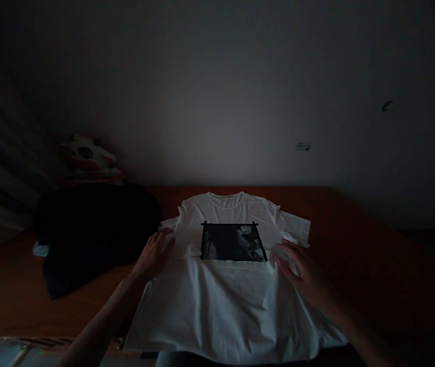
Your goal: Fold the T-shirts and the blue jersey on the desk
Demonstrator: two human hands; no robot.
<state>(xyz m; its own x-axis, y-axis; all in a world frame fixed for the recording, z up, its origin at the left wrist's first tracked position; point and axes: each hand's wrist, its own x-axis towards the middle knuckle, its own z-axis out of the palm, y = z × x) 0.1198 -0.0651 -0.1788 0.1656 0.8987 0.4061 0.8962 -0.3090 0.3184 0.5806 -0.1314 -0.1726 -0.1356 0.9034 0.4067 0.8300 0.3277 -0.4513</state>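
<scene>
While the room is dim, a white T-shirt (233, 295) with a dark square print lies face up, flat on the wooden counter (355, 244), its hem toward the viewer. Both hands rest open on it with fingers spread, the left hand (155, 255) left of the print, the right hand (297, 267) right of it. Left of the shirt sits a dark clothes pile (87, 229); the fabric looks light, soft and limp, best taken at sleeve or side seams.

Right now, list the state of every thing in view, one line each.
T-shirt: spread flat, front up, hem wrinkled, hanging over table edge.
Left hand: open, flat on shirt's side.
Right hand: open, resting on shirt's other side.
Dark clothes: heaped on table.
Plush toy: behind the heap.
</scene>
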